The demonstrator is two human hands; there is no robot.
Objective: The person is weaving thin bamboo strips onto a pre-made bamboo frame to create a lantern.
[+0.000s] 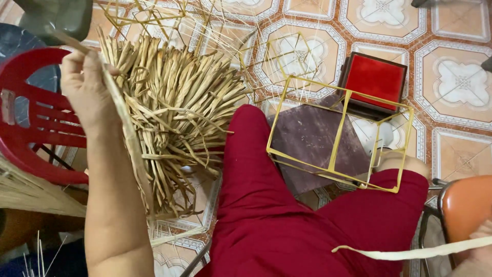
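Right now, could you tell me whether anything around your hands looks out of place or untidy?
Nothing looks damaged. The pile of dry tan straw strips lies loose and tangled across the patterned tiled floor, and the yellow stick cube frame sits tilted on the red-clothed knee. The left hand pinches one strip.

Long dry straw-coloured strip: pinched at top by left hand, hangs down along forearm. Second pale strip: lies nearly level across red lap, running to right hand at frame edge.

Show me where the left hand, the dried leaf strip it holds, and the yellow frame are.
left hand (84,90), head view, back of hand.
dried leaf strip (128,138), head view, middle.
yellow frame (339,134), head view, centre bar.
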